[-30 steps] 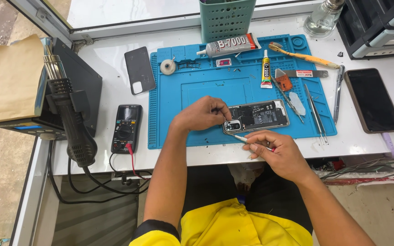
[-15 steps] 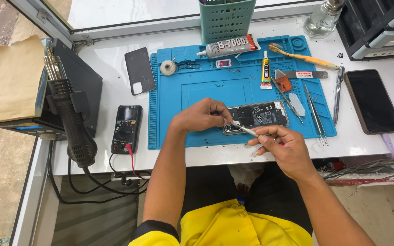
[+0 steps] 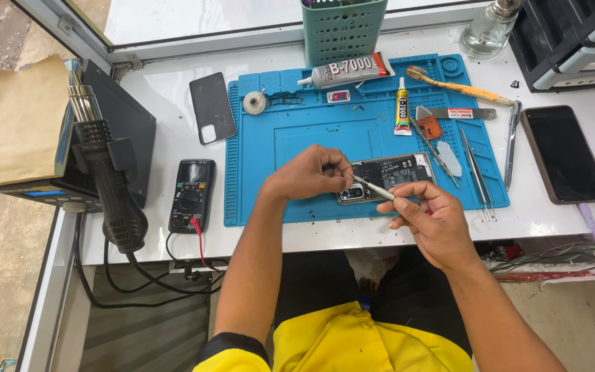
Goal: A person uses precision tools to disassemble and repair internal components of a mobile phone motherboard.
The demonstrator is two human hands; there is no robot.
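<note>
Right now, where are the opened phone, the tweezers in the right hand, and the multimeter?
opened phone (image 3: 397, 172), head view, on its exposed inner board.
tweezers (image 3: 374, 187), head view, on the metal shaft between the hands.
multimeter (image 3: 191, 195), head view, near its round dial.

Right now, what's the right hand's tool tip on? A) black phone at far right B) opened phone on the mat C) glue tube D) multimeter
B: the right hand holds a thin metal tool with its tip at the opened phone on the blue mat, which the left hand steadies.
</note>
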